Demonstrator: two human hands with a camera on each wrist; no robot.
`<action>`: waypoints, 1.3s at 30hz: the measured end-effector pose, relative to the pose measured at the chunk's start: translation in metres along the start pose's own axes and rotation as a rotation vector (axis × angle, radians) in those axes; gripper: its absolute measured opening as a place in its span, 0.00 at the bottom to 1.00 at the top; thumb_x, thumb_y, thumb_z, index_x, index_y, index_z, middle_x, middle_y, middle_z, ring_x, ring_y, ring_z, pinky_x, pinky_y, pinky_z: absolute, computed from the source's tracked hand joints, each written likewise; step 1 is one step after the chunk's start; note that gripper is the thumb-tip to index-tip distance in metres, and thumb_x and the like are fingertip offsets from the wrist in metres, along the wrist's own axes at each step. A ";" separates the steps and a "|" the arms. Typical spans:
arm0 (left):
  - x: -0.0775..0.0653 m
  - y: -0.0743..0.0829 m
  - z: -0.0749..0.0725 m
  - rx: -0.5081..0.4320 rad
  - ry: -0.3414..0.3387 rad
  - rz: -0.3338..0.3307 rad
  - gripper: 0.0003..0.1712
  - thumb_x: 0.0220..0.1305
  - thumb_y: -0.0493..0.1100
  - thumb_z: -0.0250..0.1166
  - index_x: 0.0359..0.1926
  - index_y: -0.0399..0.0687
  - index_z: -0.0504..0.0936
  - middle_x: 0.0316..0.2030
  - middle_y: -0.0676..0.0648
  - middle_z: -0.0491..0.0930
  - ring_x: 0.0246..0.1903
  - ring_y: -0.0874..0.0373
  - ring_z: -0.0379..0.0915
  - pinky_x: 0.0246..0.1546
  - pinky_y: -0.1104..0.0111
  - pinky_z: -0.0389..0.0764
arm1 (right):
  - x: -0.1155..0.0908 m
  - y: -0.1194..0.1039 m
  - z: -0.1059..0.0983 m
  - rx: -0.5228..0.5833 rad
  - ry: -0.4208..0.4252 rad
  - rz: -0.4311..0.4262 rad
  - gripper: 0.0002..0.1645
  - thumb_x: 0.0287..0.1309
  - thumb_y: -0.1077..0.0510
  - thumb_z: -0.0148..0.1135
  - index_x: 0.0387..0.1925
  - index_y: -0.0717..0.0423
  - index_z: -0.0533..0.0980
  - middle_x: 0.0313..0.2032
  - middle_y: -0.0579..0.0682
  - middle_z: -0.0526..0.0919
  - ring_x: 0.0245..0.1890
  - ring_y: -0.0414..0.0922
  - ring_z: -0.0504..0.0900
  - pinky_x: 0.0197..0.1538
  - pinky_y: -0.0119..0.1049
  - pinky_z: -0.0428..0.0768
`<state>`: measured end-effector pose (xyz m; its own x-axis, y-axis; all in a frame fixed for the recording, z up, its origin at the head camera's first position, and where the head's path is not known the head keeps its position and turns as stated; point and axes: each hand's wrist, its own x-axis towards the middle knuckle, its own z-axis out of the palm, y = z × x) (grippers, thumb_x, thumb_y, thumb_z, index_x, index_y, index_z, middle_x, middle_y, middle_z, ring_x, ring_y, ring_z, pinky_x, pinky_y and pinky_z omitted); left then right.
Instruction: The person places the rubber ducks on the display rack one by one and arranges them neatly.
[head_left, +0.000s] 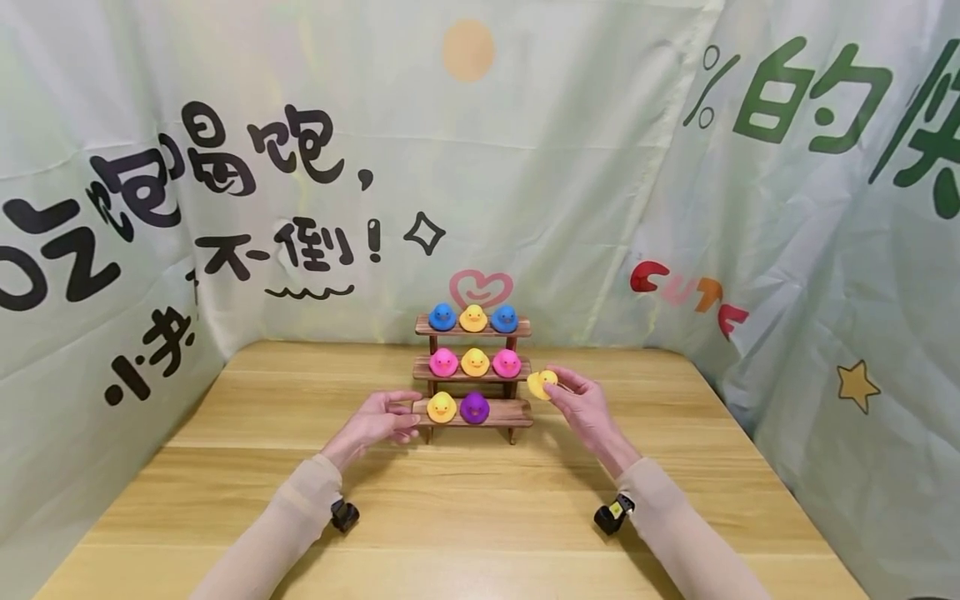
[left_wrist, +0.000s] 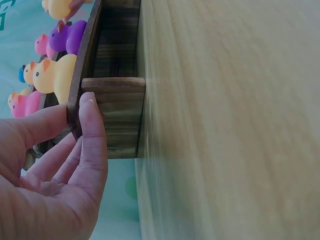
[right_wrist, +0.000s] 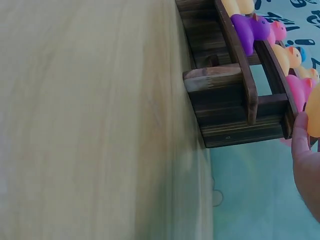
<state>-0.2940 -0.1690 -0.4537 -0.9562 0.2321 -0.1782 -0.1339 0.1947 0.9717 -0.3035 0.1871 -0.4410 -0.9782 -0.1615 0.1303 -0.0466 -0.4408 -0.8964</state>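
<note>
A three-tier wooden shelf (head_left: pixel 497 412) stands on the table. My left hand (head_left: pixel 381 419) pinches the left end of its lowest tier between thumb and fingers, as the left wrist view shows close up. Between the thumb and fingers of my right hand (head_left: pixel 585 407) is a yellow rubber duck (head_left: pixel 543 384), held just right of the middle tier. On the lowest tier sit a yellow duck (head_left: pixel 441 407) and a purple duck (head_left: pixel 475 407), with bare wood to their right. The middle tier carries a yellow duck (head_left: pixel 475 362) between two pink ones (head_left: pixel 443 362).
Up on the top tier, a yellow duck (head_left: pixel 473 317) sits between two blue ducks (head_left: pixel 505 318). The wooden table (head_left: pixel 480 517) reaches back to a printed cloth (head_left: pixel 570 208) that hangs behind and along both sides. Each wrist wears a small black camera (head_left: pixel 345 516).
</note>
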 end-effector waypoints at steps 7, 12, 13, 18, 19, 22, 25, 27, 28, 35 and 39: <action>0.000 -0.003 0.001 -0.005 0.000 -0.003 0.31 0.63 0.31 0.63 0.67 0.36 0.68 0.46 0.35 0.81 0.29 0.55 0.83 0.33 0.65 0.90 | -0.004 0.006 0.004 -0.169 -0.029 0.002 0.18 0.57 0.72 0.64 0.50 0.61 0.81 0.38 0.44 0.87 0.40 0.37 0.85 0.48 0.27 0.86; -0.001 -0.003 0.001 -0.023 0.007 -0.015 0.31 0.63 0.30 0.63 0.67 0.38 0.69 0.49 0.34 0.80 0.29 0.54 0.83 0.34 0.65 0.90 | -0.005 0.014 0.011 -0.487 -0.077 0.028 0.28 0.55 0.65 0.70 0.57 0.69 0.75 0.43 0.43 0.87 0.43 0.37 0.83 0.49 0.26 0.85; -0.001 -0.003 0.001 -0.022 0.008 -0.011 0.31 0.63 0.30 0.63 0.67 0.38 0.68 0.49 0.33 0.80 0.29 0.54 0.83 0.33 0.65 0.90 | -0.005 0.015 0.013 -0.538 -0.088 0.029 0.28 0.54 0.63 0.71 0.57 0.68 0.75 0.44 0.45 0.87 0.44 0.37 0.83 0.49 0.26 0.85; -0.002 -0.001 0.001 -0.013 0.005 0.000 0.31 0.63 0.30 0.63 0.67 0.36 0.68 0.51 0.32 0.79 0.29 0.55 0.83 0.32 0.65 0.89 | -0.003 0.020 0.021 -0.656 -0.109 0.027 0.26 0.51 0.62 0.74 0.53 0.63 0.80 0.49 0.56 0.86 0.47 0.44 0.84 0.49 0.27 0.86; -0.002 -0.001 0.001 -0.013 0.003 0.000 0.31 0.63 0.30 0.63 0.67 0.36 0.67 0.51 0.32 0.79 0.29 0.55 0.83 0.32 0.65 0.89 | -0.003 0.021 0.022 -0.674 -0.103 0.030 0.25 0.51 0.62 0.74 0.52 0.62 0.80 0.49 0.57 0.85 0.47 0.44 0.84 0.48 0.27 0.86; -0.003 -0.002 0.002 -0.019 0.004 -0.007 0.31 0.63 0.30 0.63 0.67 0.37 0.68 0.50 0.32 0.79 0.29 0.54 0.83 0.32 0.65 0.89 | -0.004 0.023 0.025 -0.694 -0.086 0.039 0.24 0.51 0.62 0.74 0.52 0.61 0.81 0.49 0.57 0.85 0.46 0.45 0.84 0.46 0.25 0.85; -0.003 -0.004 0.002 -0.019 0.006 -0.016 0.31 0.62 0.30 0.63 0.67 0.38 0.68 0.50 0.34 0.80 0.30 0.53 0.83 0.33 0.64 0.90 | -0.006 0.023 0.031 -0.710 -0.085 0.039 0.24 0.52 0.63 0.73 0.52 0.63 0.80 0.50 0.59 0.85 0.45 0.45 0.83 0.45 0.24 0.84; -0.004 -0.005 0.001 -0.019 0.009 -0.021 0.31 0.62 0.30 0.63 0.67 0.38 0.69 0.49 0.34 0.80 0.30 0.52 0.83 0.33 0.64 0.90 | -0.006 0.024 0.032 -0.719 -0.087 0.044 0.24 0.52 0.64 0.73 0.53 0.63 0.80 0.50 0.60 0.85 0.46 0.46 0.83 0.45 0.25 0.83; -0.004 -0.004 0.001 -0.016 0.005 -0.017 0.31 0.62 0.30 0.63 0.67 0.38 0.68 0.49 0.34 0.80 0.30 0.52 0.83 0.34 0.64 0.90 | -0.006 0.025 0.033 -0.724 -0.083 0.045 0.24 0.53 0.64 0.72 0.53 0.63 0.80 0.50 0.59 0.84 0.47 0.47 0.83 0.45 0.25 0.83; -0.005 -0.003 0.000 -0.017 -0.009 -0.011 0.32 0.63 0.31 0.63 0.68 0.36 0.67 0.50 0.33 0.79 0.30 0.52 0.83 0.33 0.64 0.90 | -0.004 0.028 0.032 -0.741 -0.064 0.049 0.24 0.53 0.63 0.72 0.53 0.61 0.80 0.50 0.58 0.85 0.49 0.49 0.83 0.47 0.26 0.84; -0.007 -0.004 0.000 -0.012 -0.012 -0.017 0.32 0.63 0.31 0.64 0.68 0.37 0.67 0.49 0.34 0.80 0.31 0.51 0.83 0.33 0.65 0.90 | -0.005 0.029 0.031 -0.734 -0.070 0.056 0.23 0.52 0.63 0.73 0.52 0.61 0.81 0.49 0.58 0.85 0.47 0.48 0.83 0.45 0.25 0.84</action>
<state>-0.2869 -0.1717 -0.4558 -0.9507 0.2399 -0.1967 -0.1534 0.1876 0.9702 -0.2934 0.1478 -0.4544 -0.9691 -0.2331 0.0806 -0.1441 0.2698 -0.9521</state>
